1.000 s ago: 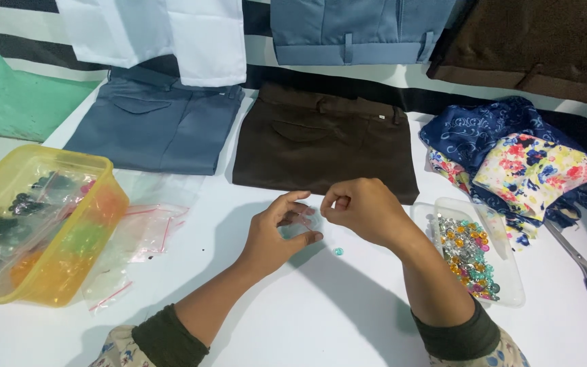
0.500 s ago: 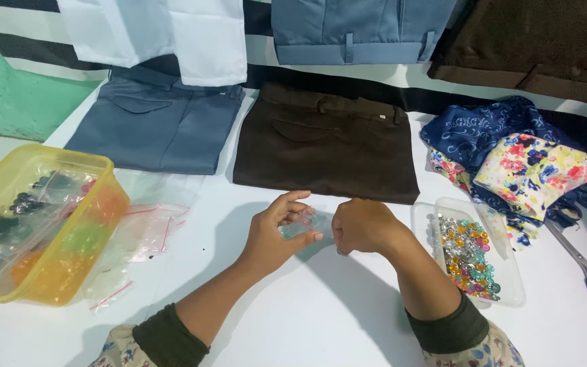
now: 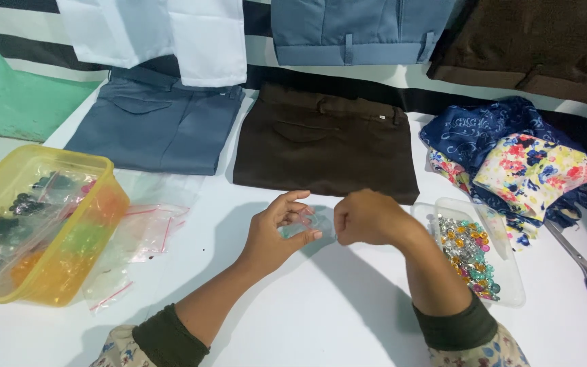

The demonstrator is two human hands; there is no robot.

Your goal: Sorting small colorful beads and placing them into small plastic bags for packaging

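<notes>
Centre frame: small clear plastic bag (image 3: 310, 225), glossy and crinkled, held just above the white table (image 3: 321, 319). Left hand (image 3: 276, 234) pinches its left edge, thumb under, fingers curled over. Right hand (image 3: 368, 217) clenched in a loose fist on the bag's right edge, knuckles up. Both forearms rise from bottom frame. Right of the hands: shallow clear tray (image 3: 511, 292) of coloured beads. Lower left: translucent yellow tub (image 3: 69, 272). Above: folded brown trousers (image 3: 327, 146), matte weave.
</notes>
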